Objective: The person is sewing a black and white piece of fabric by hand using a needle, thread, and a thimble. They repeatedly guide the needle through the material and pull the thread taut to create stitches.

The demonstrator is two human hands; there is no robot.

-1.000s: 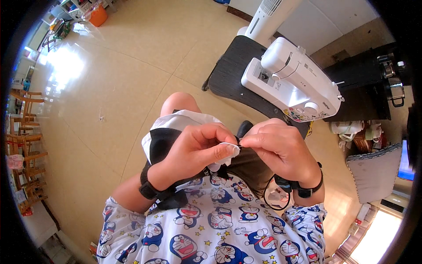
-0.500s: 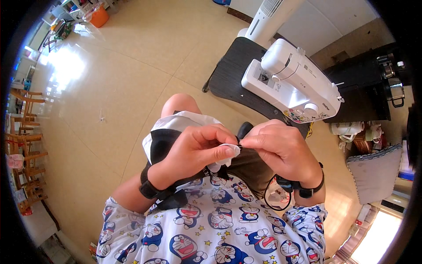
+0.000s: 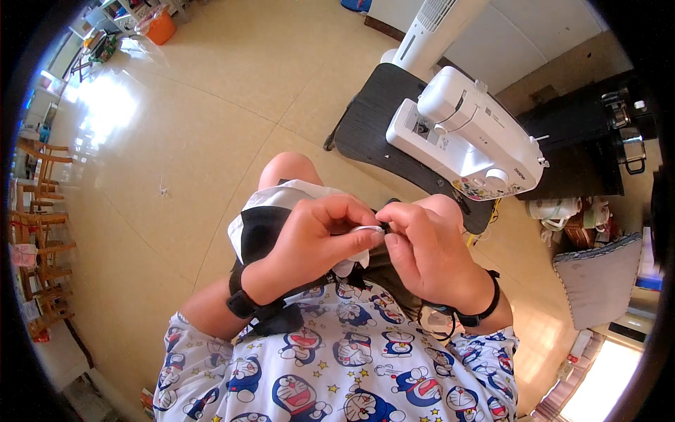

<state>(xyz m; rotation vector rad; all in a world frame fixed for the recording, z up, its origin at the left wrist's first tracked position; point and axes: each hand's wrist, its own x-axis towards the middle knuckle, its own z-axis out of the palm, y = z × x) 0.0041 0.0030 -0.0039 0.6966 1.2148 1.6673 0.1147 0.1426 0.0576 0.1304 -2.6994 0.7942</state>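
My left hand (image 3: 306,235) is closed, thumb and forefinger pinching a folded edge of white-and-black cloth (image 3: 304,188). The cloth hangs from the fingers and drapes over my lap, with a black part (image 3: 259,231) on the left. Right up against the pinched edge is my right hand (image 3: 436,257), its thumb and forefinger bent together at the fold's tip. Something small and dark shows between the fingertips, too small to name. Both wrists wear black bands.
A white sewing machine (image 3: 474,133) stands on a small black table (image 3: 373,105) ahead to the right. Behind it rises a white tower-shaped appliance (image 3: 429,35). Wooden stools (image 3: 42,176) line the left side; a grey cushion (image 3: 598,278) is at the right.
My right hand has turned and closed in on the cloth's edge, its fingertips now at the left hand's. The white fold between the left fingers looks flatter and narrower.
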